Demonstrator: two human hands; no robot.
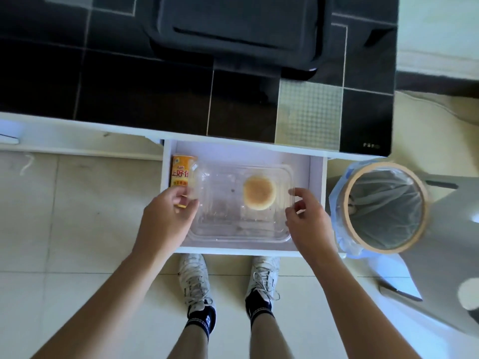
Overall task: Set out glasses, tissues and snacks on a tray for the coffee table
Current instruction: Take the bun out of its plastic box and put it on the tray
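The left hand (169, 212) pinches the left edge of a clear plastic clamshell box (239, 203), thumb and fingers curled over its rim. The right hand (307, 217) does the same at the right edge, thumb and forefinger nipping the thin flange. The box sits in an open white drawer (317, 198) pulled out toward the person, and holds a single round bun (259, 193) lying right of centre.

The plastic looks thin and springy, so a two-point pinch at the rims could let it flex or pop open, and the off-centre bun could slide or tip the box to the right as it rises. Just left of the box, touching or nearly touching it, lies an orange snack canister (180, 174); the left hand partly covers its near end, and lifting may drag or roll it.

Farther off, on the dark tiled coffee table (129, 86), waits a dark tray (241, 29), apparently bare. An open lined bin (383, 207) stands to the right of the drawer, where a dropped bun could land.
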